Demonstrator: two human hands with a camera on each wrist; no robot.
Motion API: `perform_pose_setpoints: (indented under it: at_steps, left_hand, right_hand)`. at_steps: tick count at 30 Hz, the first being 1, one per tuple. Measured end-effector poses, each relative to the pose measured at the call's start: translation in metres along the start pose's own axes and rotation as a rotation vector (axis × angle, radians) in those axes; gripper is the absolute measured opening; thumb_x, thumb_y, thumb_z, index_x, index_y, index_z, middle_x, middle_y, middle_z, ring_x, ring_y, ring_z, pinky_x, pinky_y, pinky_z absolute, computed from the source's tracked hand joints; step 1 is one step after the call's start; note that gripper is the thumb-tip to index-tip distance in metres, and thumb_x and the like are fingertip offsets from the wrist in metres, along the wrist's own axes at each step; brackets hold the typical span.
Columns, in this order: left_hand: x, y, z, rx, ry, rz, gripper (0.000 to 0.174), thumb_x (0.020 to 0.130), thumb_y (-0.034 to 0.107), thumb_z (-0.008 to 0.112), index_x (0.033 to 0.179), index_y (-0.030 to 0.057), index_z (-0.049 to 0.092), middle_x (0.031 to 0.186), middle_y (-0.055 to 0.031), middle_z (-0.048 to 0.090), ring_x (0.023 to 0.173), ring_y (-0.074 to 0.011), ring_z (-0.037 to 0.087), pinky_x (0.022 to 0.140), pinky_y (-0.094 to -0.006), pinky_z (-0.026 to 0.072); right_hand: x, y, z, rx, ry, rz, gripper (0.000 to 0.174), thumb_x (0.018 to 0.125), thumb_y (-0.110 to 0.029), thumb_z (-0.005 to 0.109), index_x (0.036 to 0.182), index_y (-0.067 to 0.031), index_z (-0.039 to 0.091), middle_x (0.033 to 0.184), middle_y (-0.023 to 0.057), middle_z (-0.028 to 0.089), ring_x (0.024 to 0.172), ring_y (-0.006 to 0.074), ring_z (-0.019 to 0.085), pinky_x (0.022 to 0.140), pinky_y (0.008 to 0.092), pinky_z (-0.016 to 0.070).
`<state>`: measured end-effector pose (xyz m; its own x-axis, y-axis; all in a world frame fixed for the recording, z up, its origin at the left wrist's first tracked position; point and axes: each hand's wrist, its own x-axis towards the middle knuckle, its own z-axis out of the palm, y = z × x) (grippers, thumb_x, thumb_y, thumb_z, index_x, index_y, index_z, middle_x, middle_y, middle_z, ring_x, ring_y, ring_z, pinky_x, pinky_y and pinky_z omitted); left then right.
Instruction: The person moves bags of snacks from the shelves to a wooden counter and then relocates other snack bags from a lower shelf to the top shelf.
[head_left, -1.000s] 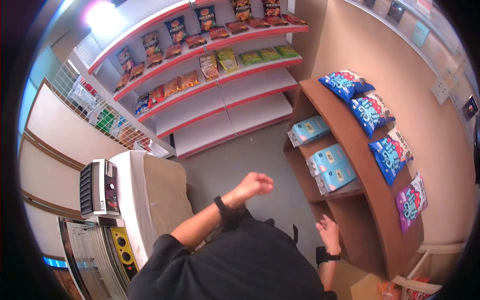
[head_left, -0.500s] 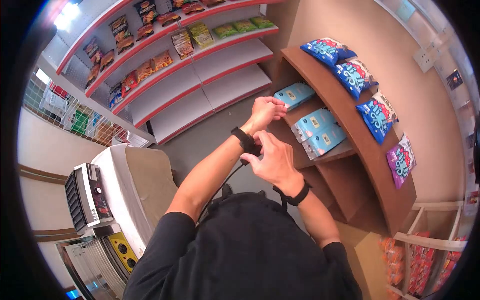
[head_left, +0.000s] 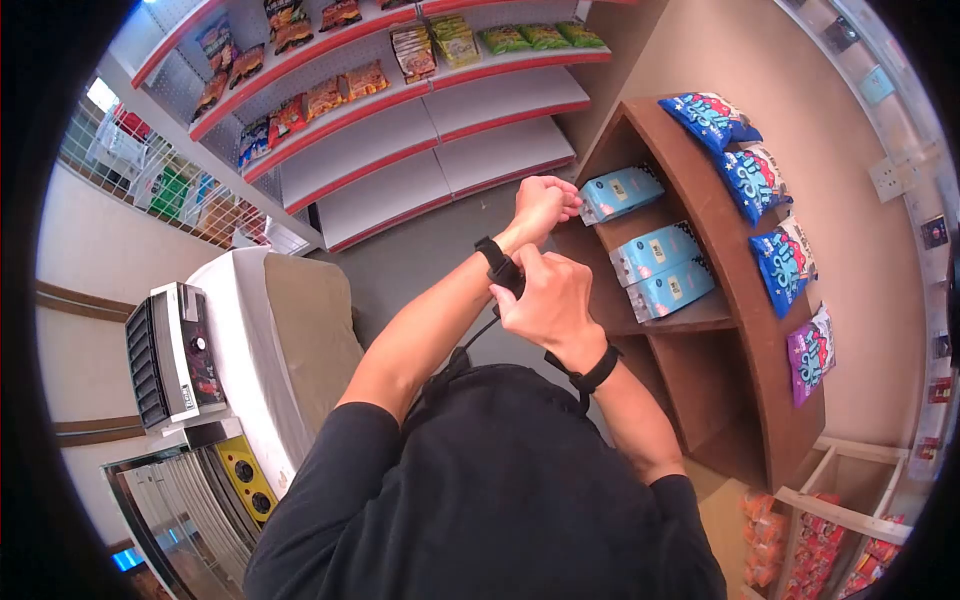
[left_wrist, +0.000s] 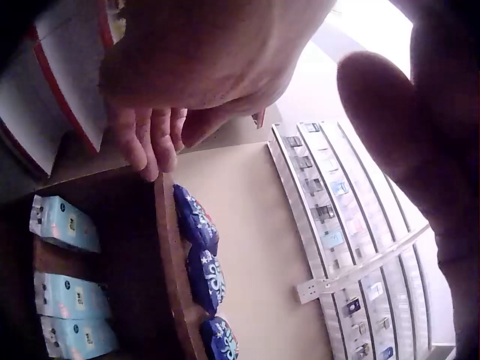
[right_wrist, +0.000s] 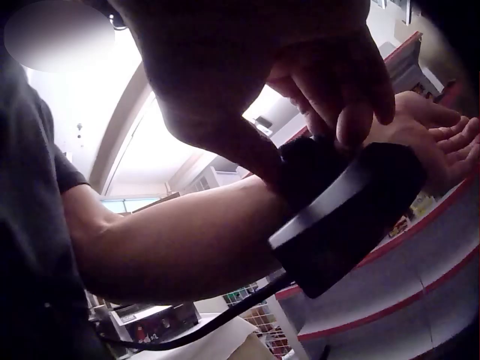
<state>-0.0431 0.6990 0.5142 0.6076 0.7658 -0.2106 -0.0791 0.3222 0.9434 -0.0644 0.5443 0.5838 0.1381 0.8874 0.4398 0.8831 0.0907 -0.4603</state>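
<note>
My left hand (head_left: 545,208) is held out in front of my body, its fingers loosely bent and holding nothing. A black wrist camera (right_wrist: 352,217) on a strap (head_left: 490,250) sits on that wrist, with a cable running from it. My right hand (head_left: 550,305) reaches across and grips this camera between thumb and fingers. In the right wrist view, the fingertips press at the strap and the camera's upper side. The left fingers (left_wrist: 150,142) hang in front of the brown shelf in the left wrist view, the right thumb (left_wrist: 375,97) looming close at the right.
A brown shelf unit (head_left: 690,370) at the right bears light-blue packs (head_left: 660,265) inside and several snack bags (head_left: 752,185) on top. Red-edged white shelves (head_left: 430,130) with snacks stand ahead. A cloth-covered table (head_left: 315,325) and a grill (head_left: 180,355) are on the left.
A second ago the hands were apart, the right one low by the brown shelf. It came up and over to the left wrist and took hold of the camera there.
</note>
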Motion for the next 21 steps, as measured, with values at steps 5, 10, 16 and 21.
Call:
perform_pose_setpoints:
  at_steps: [5,10,16,21]
  left_hand:
    - [-0.003,0.008,-0.006,-0.118,-0.003,-0.114,0.023,0.094,0.004,0.051,0.111,-0.0048,0.064,0.102,-0.0176,0.072,0.090,-0.0252,0.072,0.079,-0.0326,0.0569]
    - [-0.001,0.000,-0.011,-0.153,0.021,-0.234,0.024,0.095,0.007,0.053,0.114,-0.0047,0.063,0.107,-0.0177,0.071,0.095,-0.0270,0.072,0.086,-0.0353,0.0571]
    - [0.004,-0.029,-0.015,0.295,-0.010,-0.045,0.023,0.090,0.003,0.057,0.110,-0.0029,0.066,0.101,-0.0155,0.073,0.092,-0.0259,0.073,0.083,-0.0364,0.0575]
    - [-0.035,-0.027,-0.017,0.980,0.019,0.541,0.018,0.082,0.007,0.063,0.096,-0.0008,0.069,0.090,-0.0194,0.073,0.092,-0.0389,0.070,0.080,-0.0473,0.0555]
  right_hand:
    - [0.007,0.003,0.001,-0.033,-0.018,-0.014,0.033,0.065,-0.021,0.085,0.086,-0.0075,0.063,0.067,0.0101,0.066,0.063,0.0310,0.067,0.059,0.0423,0.0518]
    - [0.025,0.022,-0.001,0.026,-0.132,0.108,0.033,0.071,-0.026,0.080,0.087,-0.0008,0.067,0.068,0.0155,0.069,0.065,0.0335,0.070,0.059,0.0456,0.0520]
    - [0.033,0.004,-0.004,-0.146,-0.249,0.117,0.037,0.069,-0.031,0.078,0.088,0.0011,0.074,0.070,0.0198,0.070,0.067,0.0334,0.071,0.064,0.0453,0.0548]
    - [0.028,0.013,0.006,-0.157,-0.229,0.084,0.033,0.070,-0.030,0.078,0.081,0.0001,0.076,0.071,0.0203,0.070,0.069,0.0343,0.071,0.065,0.0470,0.0553]
